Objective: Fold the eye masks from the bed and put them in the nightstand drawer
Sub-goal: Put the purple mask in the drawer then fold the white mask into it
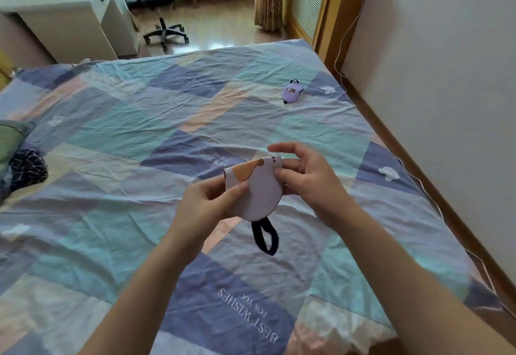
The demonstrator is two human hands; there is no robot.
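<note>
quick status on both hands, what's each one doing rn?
Left hand: closed, pinching the folded white fabric eye mask at its left edge.
Right hand: holding the same mask's right edge, upper fingers lifted.

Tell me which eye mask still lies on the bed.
The purple eye mask near the far right edge; the white eye mask is held in both hands.

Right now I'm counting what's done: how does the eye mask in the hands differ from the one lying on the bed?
The white eye mask is folded in half, pinched by the left hand and right hand, black strap dangling. The purple eye mask lies untouched on the bed sheet. Both are still outside the drawer.
</note>
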